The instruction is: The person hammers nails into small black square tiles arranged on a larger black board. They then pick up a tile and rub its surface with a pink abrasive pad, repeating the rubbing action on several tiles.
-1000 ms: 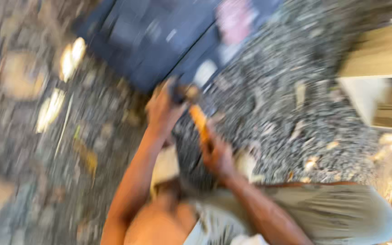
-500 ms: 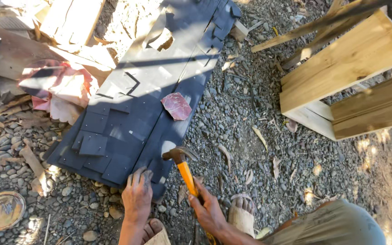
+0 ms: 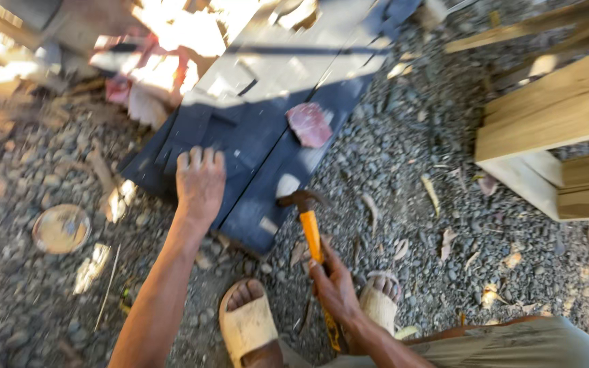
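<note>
The left hand (image 3: 200,182) lay flat, fingers spread and grasping nothing, on the dark panel (image 3: 260,146) at 10 o'clock. The right hand (image 3: 335,286) was clenched around the hammer (image 3: 310,228), its head just beside the panel's near edge, above the gravel (image 3: 410,225).

Motion blur softens the debris pile (image 3: 138,82) at upper left; its contents cannot be identified. The hammer (image 3: 308,225) handle's lower end is hidden behind the right hand (image 3: 335,286). The timber stack (image 3: 553,129) is cut off at the right edge.

tan sandals (image 3: 248,326), khaki shorts (image 3: 512,344)
</note>
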